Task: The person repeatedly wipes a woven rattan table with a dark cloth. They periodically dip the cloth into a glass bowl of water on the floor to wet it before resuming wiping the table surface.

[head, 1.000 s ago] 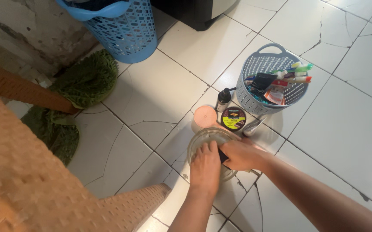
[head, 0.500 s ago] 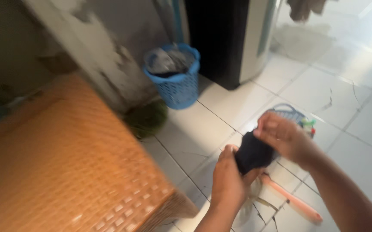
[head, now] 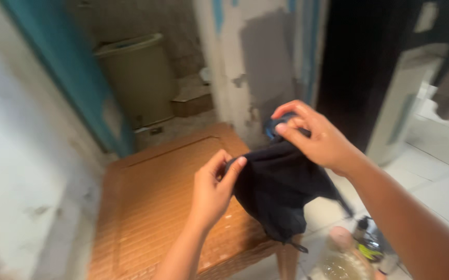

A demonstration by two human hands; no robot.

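The whole view is smeared by motion blur. Part of the small blue object (head: 272, 128) is hidden behind the right hand (head: 315, 137) and the hanging black cloth (head: 281, 189). The round clear glass bowl (head: 341, 264) is cut off by the bottom edge. The dark bottles (head: 368, 243) beside it are too blurred to be identified.

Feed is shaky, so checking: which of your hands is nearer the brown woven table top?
Left. The left hand pinches the dark cloth directly over the brown woven table top. The right hand grips the cloth's upper edge, higher and past the table's right edge.
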